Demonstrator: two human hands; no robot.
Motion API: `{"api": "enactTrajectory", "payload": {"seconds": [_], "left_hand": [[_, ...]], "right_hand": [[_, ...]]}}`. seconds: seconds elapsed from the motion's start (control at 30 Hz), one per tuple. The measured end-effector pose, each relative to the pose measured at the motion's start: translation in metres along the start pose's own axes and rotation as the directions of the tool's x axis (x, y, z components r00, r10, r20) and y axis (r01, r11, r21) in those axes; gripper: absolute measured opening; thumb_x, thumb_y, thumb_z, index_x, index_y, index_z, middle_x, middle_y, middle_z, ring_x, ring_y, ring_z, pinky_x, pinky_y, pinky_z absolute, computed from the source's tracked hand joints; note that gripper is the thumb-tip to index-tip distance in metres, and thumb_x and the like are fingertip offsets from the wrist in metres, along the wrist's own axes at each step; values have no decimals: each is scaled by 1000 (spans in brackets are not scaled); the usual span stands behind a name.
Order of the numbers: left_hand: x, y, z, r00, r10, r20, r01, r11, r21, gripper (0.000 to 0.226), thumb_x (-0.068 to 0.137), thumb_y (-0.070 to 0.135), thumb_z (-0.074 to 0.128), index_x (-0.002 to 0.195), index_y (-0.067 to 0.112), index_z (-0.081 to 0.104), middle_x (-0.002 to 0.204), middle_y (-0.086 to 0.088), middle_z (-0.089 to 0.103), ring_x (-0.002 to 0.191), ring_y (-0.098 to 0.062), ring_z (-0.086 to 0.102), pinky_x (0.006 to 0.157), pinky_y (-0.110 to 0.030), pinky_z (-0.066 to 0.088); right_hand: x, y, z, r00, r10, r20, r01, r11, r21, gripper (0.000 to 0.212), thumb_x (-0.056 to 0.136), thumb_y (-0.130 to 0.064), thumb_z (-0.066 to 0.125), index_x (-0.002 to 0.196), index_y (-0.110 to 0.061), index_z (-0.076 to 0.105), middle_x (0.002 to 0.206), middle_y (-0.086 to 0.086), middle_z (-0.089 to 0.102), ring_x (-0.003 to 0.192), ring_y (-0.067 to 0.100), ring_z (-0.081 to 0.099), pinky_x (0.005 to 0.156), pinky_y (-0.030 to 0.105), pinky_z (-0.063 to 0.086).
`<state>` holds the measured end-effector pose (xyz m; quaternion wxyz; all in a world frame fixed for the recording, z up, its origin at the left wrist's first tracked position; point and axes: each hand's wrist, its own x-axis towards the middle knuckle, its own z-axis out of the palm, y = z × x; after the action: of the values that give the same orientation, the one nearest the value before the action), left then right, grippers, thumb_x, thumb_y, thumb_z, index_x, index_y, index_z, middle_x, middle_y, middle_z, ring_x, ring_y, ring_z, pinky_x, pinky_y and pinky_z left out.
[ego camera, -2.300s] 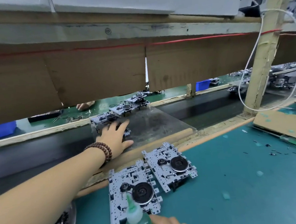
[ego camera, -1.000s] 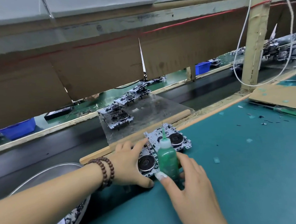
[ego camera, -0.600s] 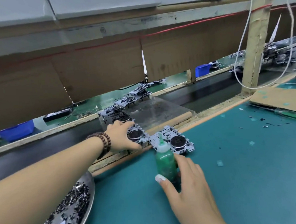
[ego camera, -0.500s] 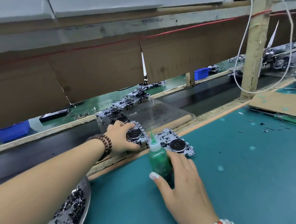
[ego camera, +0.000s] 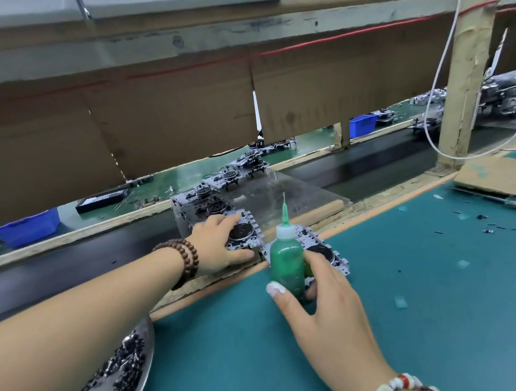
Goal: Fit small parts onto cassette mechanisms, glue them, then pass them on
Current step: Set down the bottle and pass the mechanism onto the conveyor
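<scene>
Mechanism number one [ego camera: 244,231], a pale perforated plate with a dark round wheel on top, lay at the near end of the clear sloping sheet [ego camera: 295,190], with its long axis running away from the person, up the slope toward the row of finished mechanisms [ego camera: 219,182] queued there. The left hand [ego camera: 220,243] lay on its near-left part, fingers spread and fairly straight over the plate and the thumb against the near edge, so the plate sat ahead and slightly right of the palm; in my judgement a push straight forward along that axis would send it up the sheet behind the others. A second mechanism [ego camera: 320,249] rested just beside it to the right, on the edge of the teal mat [ego camera: 437,275], partly hidden. The right hand [ego camera: 324,309] was nearer to this one: its thumb and fingers were curled round the green glue bottle [ego camera: 286,260], which stood upright with its thin nozzle pointing up, directly in front of that plate. Whether the fingertips also touched the plate could not be told. The wooden rail [ego camera: 372,206] separated the mat from the dark conveyor belt [ego camera: 384,160] beyond. At lower left, a metal dish [ego camera: 147,374] held a heap of small dark parts [ego camera: 122,363]. Brown cardboard [ego camera: 170,116] hung above the belt.
</scene>
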<state>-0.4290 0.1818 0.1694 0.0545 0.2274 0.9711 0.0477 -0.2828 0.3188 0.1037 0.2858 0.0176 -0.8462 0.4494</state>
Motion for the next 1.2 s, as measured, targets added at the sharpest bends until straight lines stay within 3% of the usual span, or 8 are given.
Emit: {"api": "enactTrajectory", "payload": {"seconds": [0.17,0.3,0.43,0.6,0.7,0.8,1.0,1.2], "left_hand": [[-24,31,-10,977,184,105,-183,983,-27,110,71,58,67,146,34,-10,156,8,-9,143,-13,-3,117,-38,8],[-24,73,4,955,227,191,-237,971,31,121,62,62,73,146,37,-10,156,11,-4,143,-16,0,115,-53,4],[-9,91,21,980,115,163,-140,979,148,109,62,73,61,143,43,-6,154,2,11,141,-23,12,106,-64,1],[0,94,23,993,79,86,-95,975,201,103,60,74,57,142,39,5,140,1,23,131,-24,25,108,-56,15],[3,94,23,994,69,79,-87,964,250,112,56,79,58,144,37,2,137,2,20,127,-23,22,103,-49,23],[7,95,23,993,55,105,-83,957,279,114,56,80,58,143,42,-4,147,5,12,133,-24,19,106,-53,19],[11,96,21,989,78,129,-116,941,317,100,57,79,56,136,50,3,149,2,16,133,-28,25,105,-57,13],[12,97,18,987,133,90,-154,947,282,79,55,63,63,123,50,24,127,2,27,115,-26,34,94,-47,23]], "right_hand": [[15,11,-18,994,8,-106,-11,999,-31,31,80,-45,56,109,-41,45,90,-21,48,85,4,38,66,18,27],[23,19,-32,984,45,-172,-52,998,-36,32,81,-37,59,111,-37,49,90,-18,51,85,9,42,65,23,25],[26,26,-35,987,59,-146,-72,994,-85,42,84,-33,60,124,-30,48,100,-13,52,93,12,40,72,22,25],[27,31,-37,988,91,-129,-97,994,-46,44,86,-31,60,128,-33,45,106,-15,50,98,12,44,78,23,30],[29,33,-40,987,125,-104,-123,992,25,40,87,-29,59,125,-34,45,107,-13,53,101,12,53,86,31,43],[31,36,-43,983,164,-79,-159,986,57,38,89,-31,56,124,-33,45,111,-10,53,102,13,55,87,37,46],[34,38,-44,981,169,-94,-162,984,81,36,88,-31,57,122,-33,47,107,-12,54,98,10,55,85,33,45],[33,40,-43,985,129,-113,-122,990,72,40,89,-30,57,126,-36,44,106,-14,50,96,6,52,82,24,42]]}}
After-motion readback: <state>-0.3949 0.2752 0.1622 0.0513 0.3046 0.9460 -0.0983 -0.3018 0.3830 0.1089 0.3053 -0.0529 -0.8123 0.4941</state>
